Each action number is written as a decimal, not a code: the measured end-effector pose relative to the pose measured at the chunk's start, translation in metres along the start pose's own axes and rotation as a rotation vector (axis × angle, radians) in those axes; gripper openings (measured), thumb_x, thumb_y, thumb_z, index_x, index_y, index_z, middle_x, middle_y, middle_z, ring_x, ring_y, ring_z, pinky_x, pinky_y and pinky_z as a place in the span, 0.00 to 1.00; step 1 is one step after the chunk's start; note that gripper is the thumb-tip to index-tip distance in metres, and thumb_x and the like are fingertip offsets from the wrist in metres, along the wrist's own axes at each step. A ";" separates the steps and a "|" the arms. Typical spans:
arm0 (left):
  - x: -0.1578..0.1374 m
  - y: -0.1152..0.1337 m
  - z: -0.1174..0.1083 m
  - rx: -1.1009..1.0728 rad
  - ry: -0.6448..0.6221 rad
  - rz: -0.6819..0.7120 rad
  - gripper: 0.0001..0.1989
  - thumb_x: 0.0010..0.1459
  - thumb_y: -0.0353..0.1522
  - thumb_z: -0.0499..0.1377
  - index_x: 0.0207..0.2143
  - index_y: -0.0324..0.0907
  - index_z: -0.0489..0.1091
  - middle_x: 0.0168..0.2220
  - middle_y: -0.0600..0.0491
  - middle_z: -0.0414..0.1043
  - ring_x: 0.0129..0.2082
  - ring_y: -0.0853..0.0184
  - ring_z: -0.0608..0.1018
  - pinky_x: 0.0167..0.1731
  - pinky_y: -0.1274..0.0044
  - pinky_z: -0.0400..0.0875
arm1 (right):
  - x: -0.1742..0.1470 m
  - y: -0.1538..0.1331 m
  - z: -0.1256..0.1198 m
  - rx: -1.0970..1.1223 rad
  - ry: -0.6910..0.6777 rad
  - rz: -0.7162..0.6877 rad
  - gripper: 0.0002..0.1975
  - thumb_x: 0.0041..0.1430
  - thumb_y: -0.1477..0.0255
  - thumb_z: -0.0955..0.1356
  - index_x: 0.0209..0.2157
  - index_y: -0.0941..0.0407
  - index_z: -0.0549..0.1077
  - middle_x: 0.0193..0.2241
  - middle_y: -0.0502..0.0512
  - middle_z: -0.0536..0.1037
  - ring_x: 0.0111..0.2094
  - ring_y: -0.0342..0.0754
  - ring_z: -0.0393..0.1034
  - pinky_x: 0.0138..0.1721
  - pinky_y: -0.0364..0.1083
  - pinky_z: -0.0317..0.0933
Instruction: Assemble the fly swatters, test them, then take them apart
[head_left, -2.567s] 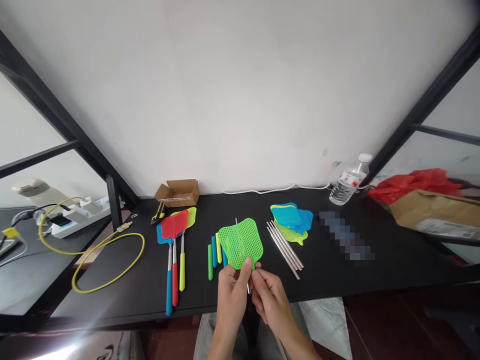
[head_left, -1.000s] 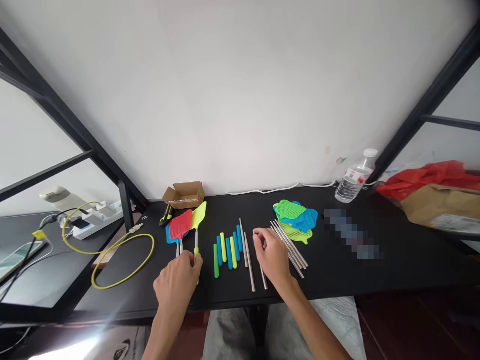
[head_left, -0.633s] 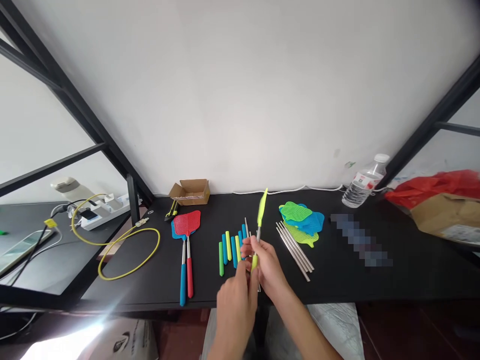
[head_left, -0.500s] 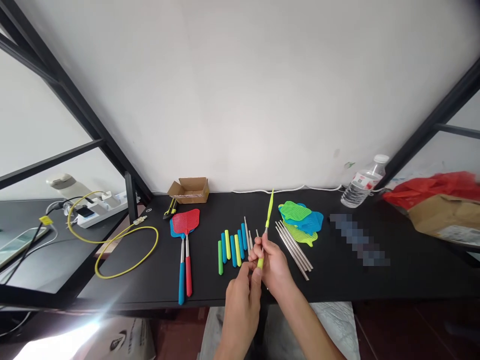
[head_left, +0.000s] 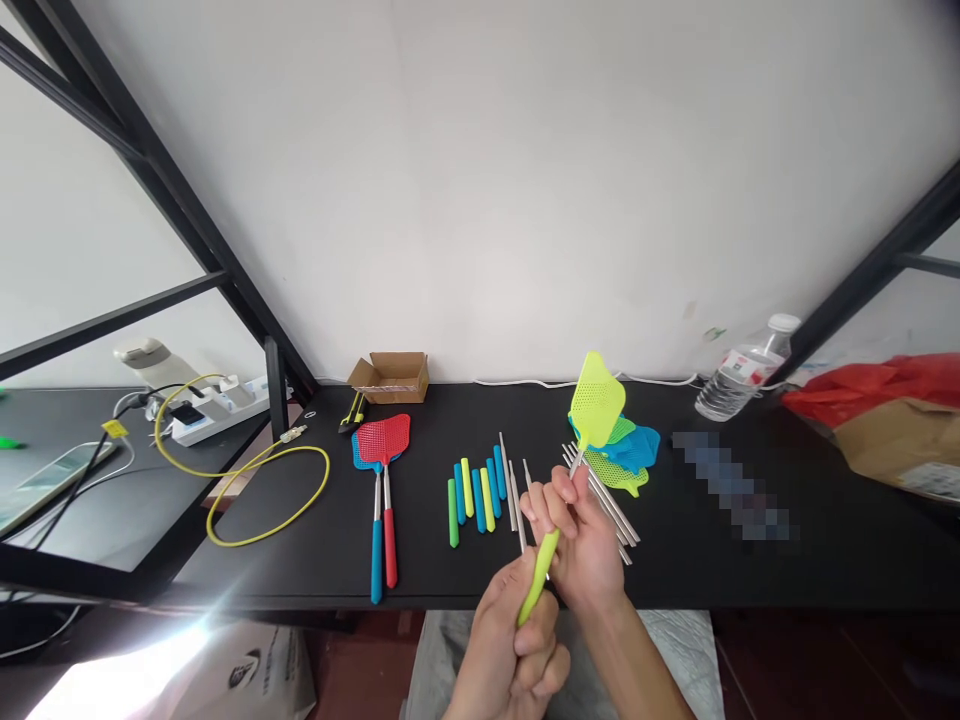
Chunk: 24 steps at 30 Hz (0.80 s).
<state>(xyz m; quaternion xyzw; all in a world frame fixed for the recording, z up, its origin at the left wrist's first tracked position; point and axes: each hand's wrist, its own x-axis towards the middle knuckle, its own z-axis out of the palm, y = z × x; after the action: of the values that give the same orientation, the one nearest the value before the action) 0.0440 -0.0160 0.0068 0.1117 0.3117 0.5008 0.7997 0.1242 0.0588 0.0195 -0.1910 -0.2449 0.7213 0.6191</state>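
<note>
A yellow-green fly swatter (head_left: pixel 601 400) is held up in front of me, its mesh head raised and tilted right. My left hand (head_left: pixel 517 630) is closed around the swatter's handle at its lower end. My right hand (head_left: pixel 581 545) is closed around the metal rod, between the handle and the head. Left of my hands lie several loose handles (head_left: pixel 480 500) in blue, yellow and green, and a few metal rods (head_left: pixel 512 495) beside them. Just behind my right hand, green and blue swatter heads (head_left: pixel 634 447) are piled, with more metal rods (head_left: pixel 615 515) alongside.
A red swatter (head_left: pixel 384 440) lies over a blue swatter (head_left: pixel 376 560) on the black table (head_left: pixel 285 575). Behind them stand a cardboard box (head_left: pixel 401 390) and a yellow-black cutter (head_left: pixel 352 412). A water bottle (head_left: pixel 739 375) leans at right. A yellow cable (head_left: pixel 326 480) loops at left.
The swatter has turned from edge-on to show its broad face and tilted right. My left hand has moved lower and now wraps the handle. The view has shifted slightly left.
</note>
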 end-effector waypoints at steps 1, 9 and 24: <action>-0.001 -0.002 0.000 -0.001 0.002 -0.022 0.22 0.52 0.49 0.64 0.35 0.43 0.62 0.11 0.68 0.48 0.09 0.81 0.41 0.10 0.84 0.41 | -0.001 -0.001 -0.001 0.014 -0.003 0.000 0.22 0.67 0.55 0.59 0.23 0.52 0.58 0.14 0.42 0.44 0.19 0.44 0.47 0.28 0.46 0.53; 0.003 0.000 -0.014 0.705 0.206 0.358 0.25 0.59 0.54 0.53 0.29 0.41 0.66 0.16 0.61 0.50 0.15 0.76 0.51 0.17 0.81 0.45 | 0.006 0.006 -0.012 -0.201 -0.006 0.007 0.21 0.63 0.52 0.63 0.24 0.53 0.63 0.14 0.44 0.53 0.21 0.44 0.53 0.31 0.46 0.55; 0.003 -0.033 -0.034 0.337 0.045 -0.109 0.31 0.51 0.62 0.52 0.21 0.44 0.57 0.09 0.63 0.47 0.10 0.76 0.50 0.14 0.81 0.45 | 0.034 -0.039 -0.034 -0.096 0.157 -0.208 0.22 0.64 0.54 0.63 0.22 0.52 0.56 0.15 0.42 0.44 0.19 0.44 0.45 0.27 0.47 0.55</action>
<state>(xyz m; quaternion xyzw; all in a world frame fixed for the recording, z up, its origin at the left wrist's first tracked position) 0.0479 -0.0331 -0.0374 0.2161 0.4146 0.3996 0.7885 0.1696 0.1008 0.0164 -0.2499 -0.2485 0.6236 0.6978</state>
